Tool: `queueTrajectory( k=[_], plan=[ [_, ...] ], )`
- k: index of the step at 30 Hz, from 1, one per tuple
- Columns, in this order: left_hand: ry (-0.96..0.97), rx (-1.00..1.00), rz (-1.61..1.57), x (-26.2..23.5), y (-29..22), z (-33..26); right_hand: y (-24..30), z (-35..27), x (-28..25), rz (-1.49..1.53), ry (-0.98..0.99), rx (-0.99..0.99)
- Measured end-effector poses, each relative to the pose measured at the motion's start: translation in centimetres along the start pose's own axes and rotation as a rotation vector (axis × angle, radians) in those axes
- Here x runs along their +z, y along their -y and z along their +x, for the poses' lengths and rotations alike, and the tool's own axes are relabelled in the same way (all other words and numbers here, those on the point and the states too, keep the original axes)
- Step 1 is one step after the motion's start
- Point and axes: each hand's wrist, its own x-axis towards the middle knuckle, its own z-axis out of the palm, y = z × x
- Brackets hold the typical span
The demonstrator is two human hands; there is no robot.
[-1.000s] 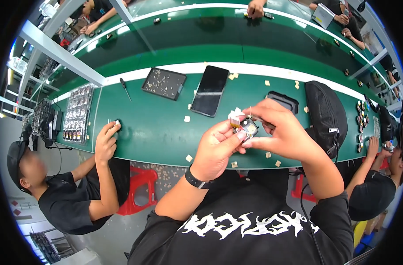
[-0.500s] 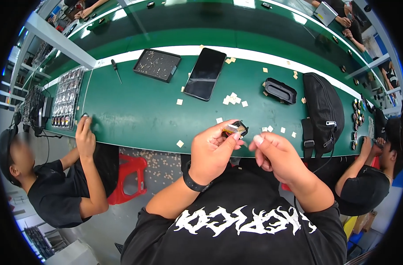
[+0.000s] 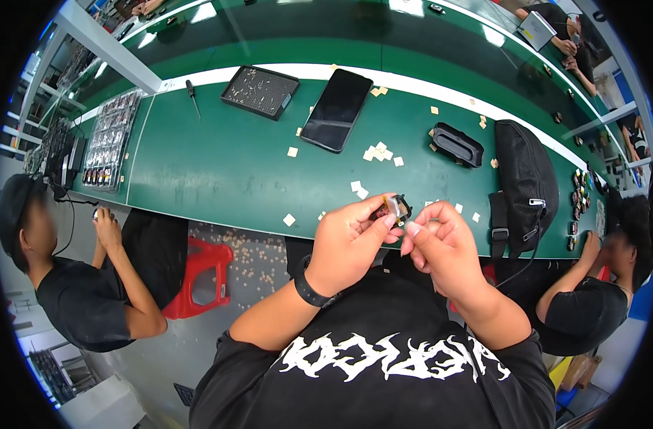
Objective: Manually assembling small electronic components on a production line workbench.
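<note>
We see the left hand (image 3: 348, 247) curled around a small black part (image 3: 398, 210), thumb and forefinger pinching it at the fingertips; a pale, squarish tab sits on its upper face. The right hand (image 3: 441, 247) is just beside it, thumb and forefinger pressed together in a pinch, though what lies between them is too small for us to tell. Both hands hover over the near edge of the smooth green bench (image 3: 219, 171). Beyond the hands, small pale square pieces (image 3: 378, 152) lie scattered on the mat. Further out, a flat glossy black phone (image 3: 336, 109) lies face up, with a shallow dark rectangular tray (image 3: 260, 91) to its left. Beyond the right hand sits an oval black moulded holder (image 3: 457, 144), and a soft woven black bag (image 3: 527, 179) lies to that hand's right.
</note>
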Motion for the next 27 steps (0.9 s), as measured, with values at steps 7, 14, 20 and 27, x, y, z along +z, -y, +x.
queueTrajectory(
  k=[7,14,20,27],
  plan=[
    [0.082,-0.122,-0.193,-0.1,0.3,-0.7,0.8,-1.3,-1.1,-0.058,0.023,-0.069],
    [0.169,-0.114,0.027,0.8,-0.6,-1.5,2.5,0.2,-1.8,-0.672,0.066,-0.452],
    [0.051,-0.101,0.022,1.6,-0.5,-1.6,2.4,0.1,-2.2,-0.738,0.058,-0.553],
    [0.087,-0.059,-0.053,2.3,-0.4,-1.4,1.3,-0.6,-3.8,-0.693,0.056,-0.732]
  ],
)
